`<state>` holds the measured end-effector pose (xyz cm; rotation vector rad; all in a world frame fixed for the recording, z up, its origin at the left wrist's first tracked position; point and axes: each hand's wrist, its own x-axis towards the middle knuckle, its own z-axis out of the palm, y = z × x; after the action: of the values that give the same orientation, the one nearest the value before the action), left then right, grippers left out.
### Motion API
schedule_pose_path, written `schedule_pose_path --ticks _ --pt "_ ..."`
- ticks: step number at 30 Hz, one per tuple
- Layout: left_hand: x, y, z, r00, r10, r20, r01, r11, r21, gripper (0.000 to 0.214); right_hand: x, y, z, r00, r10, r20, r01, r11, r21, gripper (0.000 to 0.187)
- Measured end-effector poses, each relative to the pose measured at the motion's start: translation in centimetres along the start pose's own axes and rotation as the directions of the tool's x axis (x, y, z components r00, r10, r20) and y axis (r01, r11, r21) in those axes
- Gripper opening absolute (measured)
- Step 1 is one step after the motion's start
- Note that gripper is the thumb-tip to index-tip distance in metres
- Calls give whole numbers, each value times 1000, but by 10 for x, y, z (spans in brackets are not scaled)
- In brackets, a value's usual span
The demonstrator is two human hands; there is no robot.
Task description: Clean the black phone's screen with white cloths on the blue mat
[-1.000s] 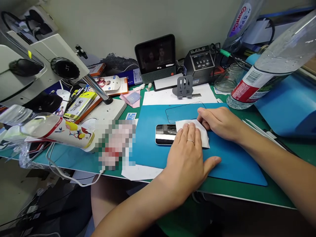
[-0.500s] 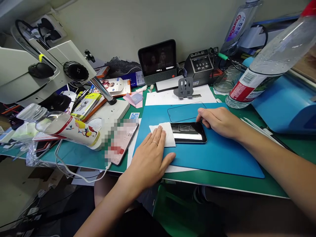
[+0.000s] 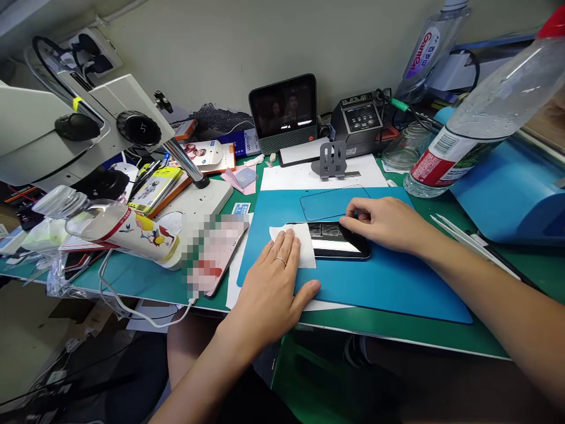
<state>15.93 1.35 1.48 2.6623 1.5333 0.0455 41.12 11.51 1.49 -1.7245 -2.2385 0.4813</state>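
A black phone [image 3: 338, 242] lies screen up on the blue mat [image 3: 388, 277]. My left hand [image 3: 270, 287] lies flat with fingers stretched out, pressing a white wipe [image 3: 304, 244] onto the phone's left end. My right hand [image 3: 384, 222] rests on the phone's right end, its fingers curled over the far edge and holding it down. A thin glass screen protector [image 3: 329, 203] lies on the mat just behind the phone.
A microscope [image 3: 88, 126] stands at left, with a bottle [image 3: 119, 227] on its side and a second phone [image 3: 216, 253] near it. A small display [image 3: 283, 112], a soldering station [image 3: 359, 121], a jar [image 3: 408, 144] and water bottles [image 3: 477, 112] line the back and right.
My left hand slid the wipe from the phone's right part to its left end, then edged back a little. The right hand's fingers moved further onto the phone. The view shifted.
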Motion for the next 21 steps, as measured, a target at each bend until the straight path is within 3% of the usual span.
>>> schedule_pose_path --ticks 4,9,12,16,19,21 --pt "14 11 2 999 33 1 -33 999 -24 74 3 1 2 1000 -1 -25 2 1000 13 36" --pt "52 43 3 991 132 6 -132 991 -20 78 3 6 3 996 -40 -78 47 995 93 42" --pt "64 56 3 993 121 -7 -121 993 0 81 0 8 2 997 -19 -70 30 986 164 45" --pt "50 46 4 997 75 -35 -74 997 17 77 -3 10 3 996 -14 -91 33 977 210 57" --pt "27 29 8 994 -67 -87 74 995 74 73 -4 12 3 995 -31 -99 52 974 221 62" --pt "13 22 11 989 -91 -118 104 989 103 70 -4 12 4 995 -35 -94 55 975 217 65"
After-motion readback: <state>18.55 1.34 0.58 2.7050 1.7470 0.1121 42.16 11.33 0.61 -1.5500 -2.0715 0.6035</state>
